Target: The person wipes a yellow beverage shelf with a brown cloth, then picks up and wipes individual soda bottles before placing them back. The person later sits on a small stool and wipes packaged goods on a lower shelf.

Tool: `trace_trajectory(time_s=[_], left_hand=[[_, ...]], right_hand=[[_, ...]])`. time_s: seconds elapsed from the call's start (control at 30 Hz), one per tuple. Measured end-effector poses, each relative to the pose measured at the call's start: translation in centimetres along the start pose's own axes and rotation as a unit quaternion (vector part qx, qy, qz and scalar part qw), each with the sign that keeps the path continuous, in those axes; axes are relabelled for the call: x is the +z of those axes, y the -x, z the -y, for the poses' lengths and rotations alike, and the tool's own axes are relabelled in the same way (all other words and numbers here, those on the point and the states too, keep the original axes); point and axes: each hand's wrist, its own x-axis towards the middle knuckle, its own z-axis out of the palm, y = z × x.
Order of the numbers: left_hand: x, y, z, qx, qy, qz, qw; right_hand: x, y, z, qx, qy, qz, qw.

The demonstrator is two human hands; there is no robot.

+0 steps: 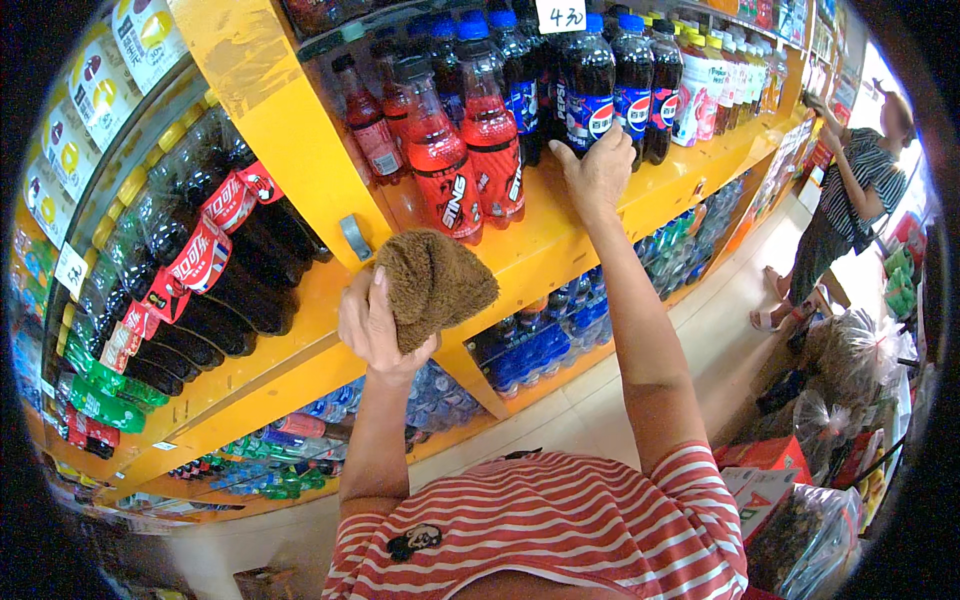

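My left hand (386,322) grips a folded brown cloth (435,289) in front of the yellow shelf's upright, near its edge. My right hand (600,169) is at the lower part of a dark Pepsi bottle (589,90) with a blue cap, its thumb and fingers spread around the base; whether it grips firmly cannot be told. Red Sting bottles (442,165) stand on the yellow shelf (555,247) between my hands. More Pepsi bottles (632,86) stand right of the one at my hand, followed by bottles with pink and white labels (694,97).
Large cola bottles (225,285) fill the shelf at left. Packed blue-labelled bottles (555,337) are on the lower shelf. A person in a striped top (862,180) stands at the far right by the shelves. Cartons (765,480) and plastic bags (817,540) lie at lower right.
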Motion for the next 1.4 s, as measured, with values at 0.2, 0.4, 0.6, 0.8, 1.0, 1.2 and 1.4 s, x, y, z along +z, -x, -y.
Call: trace_trajectory(time_s=[0.2,0.4,0.6,0.8,1.0,1.2,1.4], left_hand=[[0.3,-0.1,-0.1,-0.002,-0.009,-0.004,1.0],[0.6,-0.2,0.0,0.003,0.012,-0.015,1.0],[0.3,-0.2,-0.2,-0.011,0.034,-0.004,0.999],[0.1,-0.5,-0.8,-0.056,0.05,0.0,0.997],[-0.3,-0.6,-5.8,-0.207,0.268,0.005,0.941],[-0.8,-0.7,-7.6,0.095,0.243,0.147,0.954],[-1.0,-0.6,-7.0,-0.006,0.207,0.044,0.977]], right_hand=[[0.5,-1.6,-0.1,0.031,0.061,-0.027,0.997],[-1.5,-0.7,-0.4,0.013,-0.016,-0.052,0.998],[-8.5,1.4,0.0,0.057,-0.189,-0.013,0.98],[-15.3,4.4,0.4,0.116,-0.398,0.138,0.899],[-15.4,11.7,0.9,0.129,-0.454,0.194,0.86],[-13.4,17.6,-0.1,0.079,-0.503,0.267,0.818],[-14.0,17.0,1.0,0.006,-0.396,0.297,0.869]])
